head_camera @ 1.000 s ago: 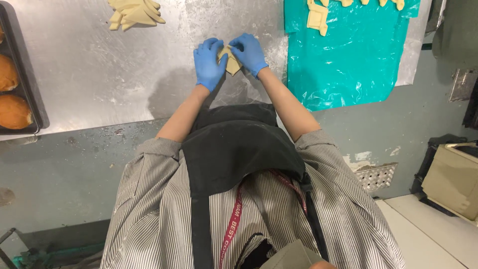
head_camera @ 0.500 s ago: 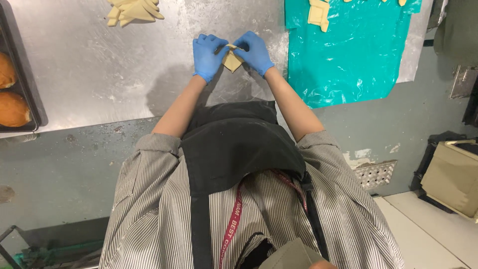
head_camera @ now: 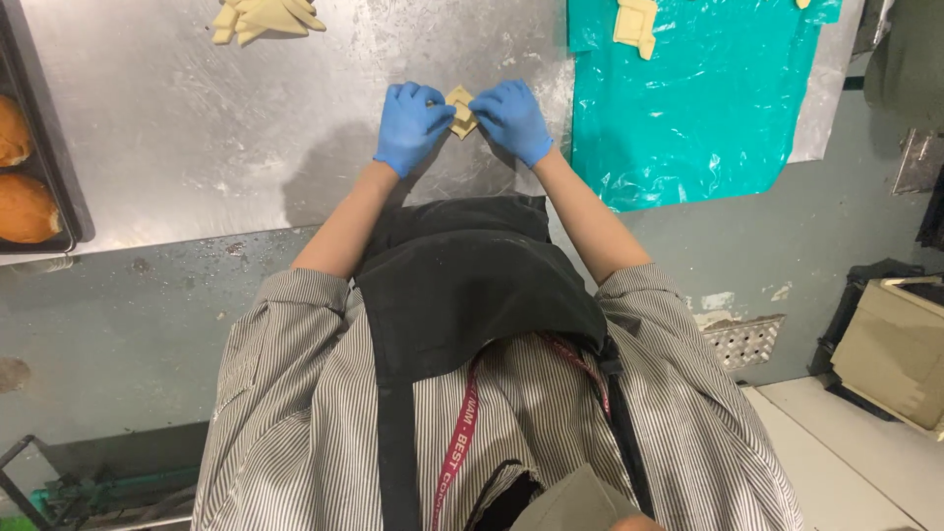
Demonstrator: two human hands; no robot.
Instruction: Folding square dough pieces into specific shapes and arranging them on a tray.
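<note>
A small pale square of dough (head_camera: 461,109) lies on the floured steel table (head_camera: 246,157) straight ahead of me. My left hand (head_camera: 410,125), in a blue glove, pinches its left side. My right hand (head_camera: 512,120), also gloved in blue, pinches its right side. Both hands press in on the piece, and their fingers hide most of it.
Several shaped dough pieces (head_camera: 264,17) lie at the far left of the table. A teal plastic sheet (head_camera: 688,108) on the right carries cut dough pieces (head_camera: 634,24). A dark tray (head_camera: 44,177) with browned buns (head_camera: 25,208) sits at the left edge. A cardboard box (head_camera: 895,349) stands on the floor.
Both hands have closed in further on the dough piece, and its shape between the fingers has gone from a folded wedge to a small square. The view has shifted slightly.
</note>
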